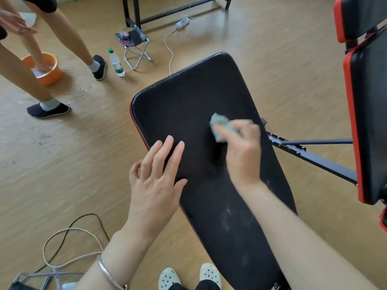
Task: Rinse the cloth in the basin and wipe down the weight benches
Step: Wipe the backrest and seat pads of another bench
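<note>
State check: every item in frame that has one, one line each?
cloth: bunched, on the bench
right hand: grips cloth
left hand: open, at bench's left edge
bench: pale smears on near end
basin: upright on floor, another person's hand in it
bottle: upright, capped
stool: unfolded, items on seat

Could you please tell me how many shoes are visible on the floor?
4. Two black shoes stand near the orange basin at upper left. Two white clogs sit at the bottom edge, beside the black bench. None appears hidden.
</note>
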